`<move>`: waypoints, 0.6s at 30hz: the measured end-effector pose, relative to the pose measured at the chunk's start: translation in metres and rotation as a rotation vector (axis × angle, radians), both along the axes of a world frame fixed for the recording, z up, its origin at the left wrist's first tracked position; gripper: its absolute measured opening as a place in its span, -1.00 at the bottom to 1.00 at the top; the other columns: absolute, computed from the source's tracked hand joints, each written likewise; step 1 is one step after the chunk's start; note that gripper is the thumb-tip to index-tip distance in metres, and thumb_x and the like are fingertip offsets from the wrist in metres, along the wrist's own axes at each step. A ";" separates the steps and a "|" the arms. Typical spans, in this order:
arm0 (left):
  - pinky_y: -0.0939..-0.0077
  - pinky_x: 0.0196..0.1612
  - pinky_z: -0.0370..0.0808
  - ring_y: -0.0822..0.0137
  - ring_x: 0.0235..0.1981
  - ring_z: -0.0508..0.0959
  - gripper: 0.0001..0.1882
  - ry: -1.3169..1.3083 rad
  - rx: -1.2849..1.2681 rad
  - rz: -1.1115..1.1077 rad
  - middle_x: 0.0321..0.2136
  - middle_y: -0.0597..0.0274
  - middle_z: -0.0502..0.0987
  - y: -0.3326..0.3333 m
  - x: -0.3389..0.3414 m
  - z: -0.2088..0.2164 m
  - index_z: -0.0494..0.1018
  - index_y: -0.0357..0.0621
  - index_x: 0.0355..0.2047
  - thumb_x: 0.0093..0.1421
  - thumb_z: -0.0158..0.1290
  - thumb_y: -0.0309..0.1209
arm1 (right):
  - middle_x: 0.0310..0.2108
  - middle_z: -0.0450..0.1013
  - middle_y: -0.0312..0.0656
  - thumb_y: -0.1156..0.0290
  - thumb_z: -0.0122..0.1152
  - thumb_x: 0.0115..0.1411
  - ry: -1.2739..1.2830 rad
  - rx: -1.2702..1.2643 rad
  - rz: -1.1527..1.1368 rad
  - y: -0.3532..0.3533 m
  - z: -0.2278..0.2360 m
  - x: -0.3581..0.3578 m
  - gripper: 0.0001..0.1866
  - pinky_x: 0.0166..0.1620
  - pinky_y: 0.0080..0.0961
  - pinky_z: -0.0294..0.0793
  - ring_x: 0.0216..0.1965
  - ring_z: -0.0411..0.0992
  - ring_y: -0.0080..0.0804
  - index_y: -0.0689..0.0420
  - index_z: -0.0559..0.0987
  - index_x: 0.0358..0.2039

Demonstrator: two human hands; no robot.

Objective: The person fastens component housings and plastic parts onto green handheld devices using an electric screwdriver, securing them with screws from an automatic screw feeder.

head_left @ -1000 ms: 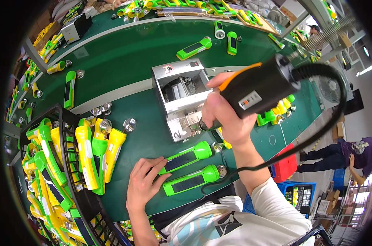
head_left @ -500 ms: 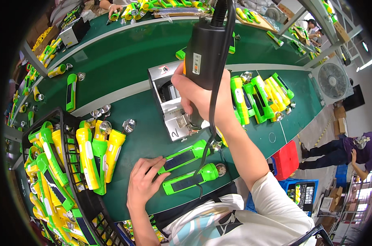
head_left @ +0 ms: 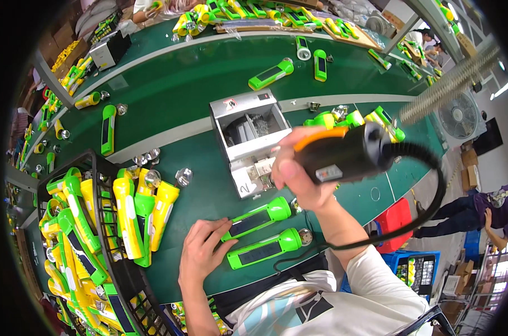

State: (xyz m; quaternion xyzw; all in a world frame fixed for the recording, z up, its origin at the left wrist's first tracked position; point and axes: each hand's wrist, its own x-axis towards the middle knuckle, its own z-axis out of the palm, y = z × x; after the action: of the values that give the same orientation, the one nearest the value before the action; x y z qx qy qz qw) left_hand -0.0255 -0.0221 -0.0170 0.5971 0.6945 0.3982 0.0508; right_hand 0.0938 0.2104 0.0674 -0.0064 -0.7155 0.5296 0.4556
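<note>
In my right hand (head_left: 301, 173) is an electric screwdriver (head_left: 343, 157), black with an orange part, now tilted to lie nearly level; its tip is hidden. My left hand (head_left: 201, 246) rests on the table, thumb and fingers around the tail end of a green flashlight (head_left: 257, 218) with a dark solar panel. Just nearer to me lies a second green flashlight (head_left: 264, 249), with a silver reflector (head_left: 305, 237) at its head. Beyond them stands a grey metal screw feeder (head_left: 248, 140), its tray open at the top, close to my right hand.
A black basket (head_left: 100, 218) full of yellow and green flashlights stands at left, more flashlights (head_left: 145, 215) beside it. Others lie right of the feeder and on the green conveyor belt (head_left: 187, 84). The screwdriver's black cable (head_left: 433, 207) loops over my right forearm. People work farther off.
My right hand has tipped the screwdriver from upright to nearly level, its body swinging right, uncovering the feeder. My left hand keeps its hold. The view has shifted slightly.
</note>
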 end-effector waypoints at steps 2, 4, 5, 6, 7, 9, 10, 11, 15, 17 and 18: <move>0.29 -0.14 0.56 0.16 -0.20 0.60 -0.54 0.005 0.000 0.001 -0.11 0.21 0.64 -0.002 0.000 -0.002 0.62 -0.21 -0.13 -0.10 0.42 -0.47 | -0.57 0.36 -0.25 0.41 0.24 0.31 -0.032 0.037 0.043 -0.003 -0.005 0.011 -0.59 -0.47 -0.48 0.47 -0.61 0.38 -0.48 0.21 0.30 0.05; 0.29 -0.14 0.56 0.16 -0.19 0.60 -0.54 0.010 0.005 0.012 -0.11 0.22 0.63 -0.007 0.001 -0.004 0.62 -0.20 -0.13 -0.10 0.43 -0.47 | -0.56 0.37 -0.24 0.32 0.20 0.34 -0.005 0.057 0.001 -0.012 -0.017 0.014 -0.57 -0.48 -0.48 0.47 -0.59 0.39 -0.48 0.15 0.23 0.08; 0.29 -0.14 0.56 0.16 -0.19 0.60 -0.54 0.005 0.010 0.009 -0.11 0.22 0.63 -0.008 0.001 -0.004 0.62 -0.20 -0.13 -0.10 0.43 -0.47 | -0.55 0.39 -0.23 0.40 0.19 0.33 0.009 0.101 -0.047 -0.013 -0.018 0.015 -0.61 -0.49 -0.47 0.46 -0.60 0.40 -0.48 0.17 0.26 0.05; 0.27 -0.17 0.57 0.10 -0.23 0.61 -0.53 -0.003 0.024 0.004 -0.15 0.12 0.65 -0.007 0.003 -0.002 0.62 -0.26 -0.14 -0.12 0.43 -0.50 | -0.51 0.47 -0.28 0.54 0.26 0.23 0.034 -0.051 -0.038 -0.018 -0.015 0.015 -0.62 -0.37 -0.54 0.49 -0.56 0.43 -0.56 0.20 0.36 0.03; 0.27 -0.17 0.57 0.10 -0.23 0.61 -0.53 0.005 0.023 0.009 -0.15 0.12 0.65 -0.005 0.003 0.000 0.62 -0.26 -0.14 -0.12 0.43 -0.50 | -0.47 0.54 -0.32 0.67 0.34 0.14 0.058 -0.203 -0.027 -0.022 -0.010 0.012 -0.59 -0.24 -0.60 0.53 -0.52 0.46 -0.64 0.23 0.46 0.00; 0.26 -0.17 0.56 0.11 -0.24 0.61 -0.54 0.018 0.016 0.001 -0.15 0.14 0.66 -0.003 0.003 0.002 0.62 -0.24 -0.14 -0.11 0.43 -0.47 | -0.42 0.53 -0.31 0.68 0.39 0.10 -0.040 -0.179 -0.197 -0.016 0.003 -0.005 -0.68 -0.32 -0.56 0.50 -0.52 0.44 -0.62 0.25 0.53 -0.13; 0.25 -0.17 0.55 0.11 -0.24 0.61 -0.56 0.026 0.008 0.011 -0.16 0.16 0.66 -0.005 0.002 -0.001 0.62 -0.23 -0.15 -0.10 0.43 -0.45 | -0.49 0.50 -0.35 0.62 0.42 0.10 -0.131 -0.327 -0.192 -0.012 0.017 -0.018 -0.78 -0.44 -0.56 0.42 -0.54 0.42 -0.65 0.25 0.56 -0.25; 0.25 -0.17 0.55 0.11 -0.24 0.61 -0.56 0.031 0.000 0.016 -0.16 0.16 0.66 -0.007 0.001 -0.001 0.62 -0.23 -0.15 -0.10 0.43 -0.45 | -0.56 0.46 -0.38 0.57 0.41 0.14 -0.253 -0.314 -0.149 -0.005 0.027 -0.028 -0.84 -0.48 -0.59 0.36 -0.57 0.40 -0.68 0.23 0.58 -0.30; 0.24 -0.19 0.52 0.12 -0.24 0.61 -0.55 0.081 0.020 0.020 -0.15 0.17 0.66 -0.004 0.001 -0.003 0.62 -0.20 -0.15 -0.10 0.42 -0.44 | -0.60 0.45 -0.41 0.54 0.39 0.15 -0.378 -0.448 -0.020 0.005 0.045 -0.039 -0.84 -0.51 -0.63 0.32 -0.61 0.37 -0.72 0.20 0.60 -0.26; 0.25 -0.21 0.50 0.15 -0.24 0.60 -0.55 0.112 0.008 0.033 -0.16 0.18 0.66 -0.003 0.002 -0.001 0.62 -0.19 -0.15 -0.11 0.42 -0.45 | -0.67 0.43 -0.33 0.62 0.28 0.19 -0.180 -0.286 -0.073 0.004 0.037 -0.030 -0.86 -0.59 -0.59 0.31 -0.71 0.37 -0.61 0.29 0.51 -0.25; 0.25 -0.22 0.48 0.15 -0.24 0.60 -0.54 0.114 0.003 0.039 -0.15 0.19 0.66 -0.001 0.003 0.001 0.61 -0.18 -0.14 -0.12 0.42 -0.45 | -0.65 0.42 -0.32 0.65 0.26 0.18 -0.166 -0.175 -0.098 0.007 0.035 -0.023 -0.81 -0.59 -0.59 0.33 -0.70 0.38 -0.60 0.30 0.50 -0.20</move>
State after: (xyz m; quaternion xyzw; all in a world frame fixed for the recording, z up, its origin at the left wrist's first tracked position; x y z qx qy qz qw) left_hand -0.0223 -0.0235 -0.0155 0.6052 0.7073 0.3654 0.0023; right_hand 0.0709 0.2169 0.1022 -0.1247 -0.7008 0.5646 0.4178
